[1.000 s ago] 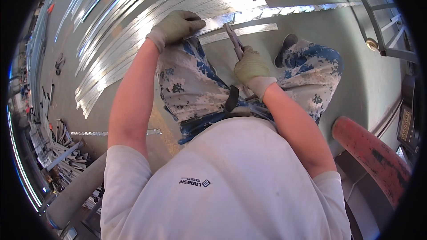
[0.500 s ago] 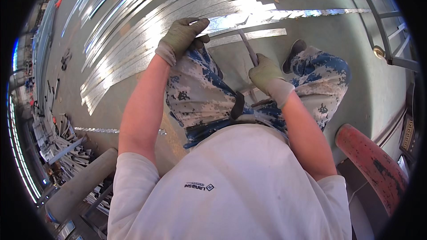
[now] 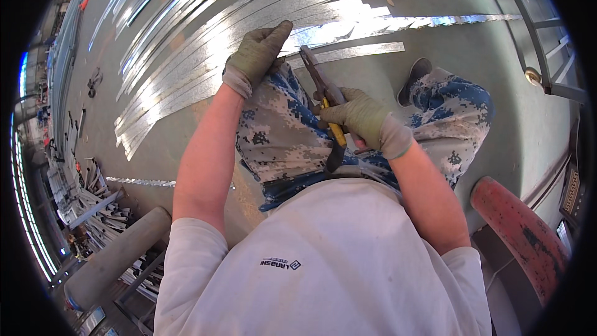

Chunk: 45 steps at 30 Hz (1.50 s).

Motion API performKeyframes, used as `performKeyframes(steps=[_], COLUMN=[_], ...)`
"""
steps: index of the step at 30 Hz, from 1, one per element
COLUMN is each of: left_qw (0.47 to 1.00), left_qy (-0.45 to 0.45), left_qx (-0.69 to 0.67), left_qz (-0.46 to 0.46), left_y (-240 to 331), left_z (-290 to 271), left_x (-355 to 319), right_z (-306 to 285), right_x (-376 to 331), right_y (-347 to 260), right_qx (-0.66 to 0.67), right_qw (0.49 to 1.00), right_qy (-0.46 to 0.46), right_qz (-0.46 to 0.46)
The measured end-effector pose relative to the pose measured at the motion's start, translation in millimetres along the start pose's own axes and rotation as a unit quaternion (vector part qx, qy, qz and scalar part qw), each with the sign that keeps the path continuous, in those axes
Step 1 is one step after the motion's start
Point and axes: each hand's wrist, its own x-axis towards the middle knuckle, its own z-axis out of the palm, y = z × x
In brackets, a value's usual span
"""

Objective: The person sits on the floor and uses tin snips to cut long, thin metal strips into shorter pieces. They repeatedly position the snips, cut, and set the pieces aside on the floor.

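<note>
My left hand [image 3: 256, 56], in a greenish work glove, is closed at the end of a shiny metal strip [image 3: 329, 32] with a jagged, notched edge. That strip runs off to the right above my feet. My gloved right hand [image 3: 362, 117] grips a pair of metal snips [image 3: 320, 74] with yellow and black handles. Their dark jaws point up and left, just below the strip and near my left hand; whether they touch metal I cannot tell. My left fingers are partly hidden behind the glove's back and my knee.
Many flat metal strips [image 3: 205, 43] lie fanned on the floor ahead and left. A metal frame [image 3: 541, 37] stands at the far right. A worn red cylinder [image 3: 519, 230] is beside me on the right, a grey one [image 3: 118, 258] on the left. Scrap pieces [image 3: 102, 208] are heaped at left.
My right hand has moved a little left and lower, and the snips have turned so their yellow handle shows. The left hand stays at the strip with only a slight shift.
</note>
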Motion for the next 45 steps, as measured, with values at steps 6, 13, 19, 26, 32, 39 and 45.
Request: performKeyframes(steps=[6, 13, 19, 26, 32, 39, 45], left_qw=[1.0, 0.999, 0.999, 0.999, 0.999, 0.998, 0.999], left_qy=[-0.021, -0.023, -0.027, -0.03, -0.032, -0.039, -0.033], left_qx=[-0.004, -0.011, -0.013, -0.006, -0.027, -0.039, -0.001], left_qz=[0.006, 0.032, 0.033, 0.031, 0.033, 0.036, 0.026], left_y=[0.1, -4.1, 2.1, -2.3, -7.9, -5.3, 2.1], left_z=[-2.2, 0.3, 1.0, -1.1, -2.1, 1.5, 4.8], left_x=[-3.0, -1.2, -6.8, -3.8, 2.4, 3.9, 3.3], right_z=[13.6, 21.6, 23.1, 21.3, 27.5, 46.2, 57.5], right_x=[-19.3, -20.3, -11.1, -15.9, -13.9, -7.8, 1.0], right_y=[-18.7, -17.0, -4.1, -15.2, 2.1, 1.4, 10.6], right_qx=[-0.045, -0.007, 0.064, 0.02, 0.117, 0.103, -0.003], right_qw=[0.999, 1.0, 0.998, 1.0, 0.99, 0.993, 0.988], right_qy=[0.01, 0.006, -0.005, -0.01, -0.053, 0.04, 0.145], right_qz=[0.001, -0.023, -0.028, 0.005, -0.062, -0.04, -0.053])
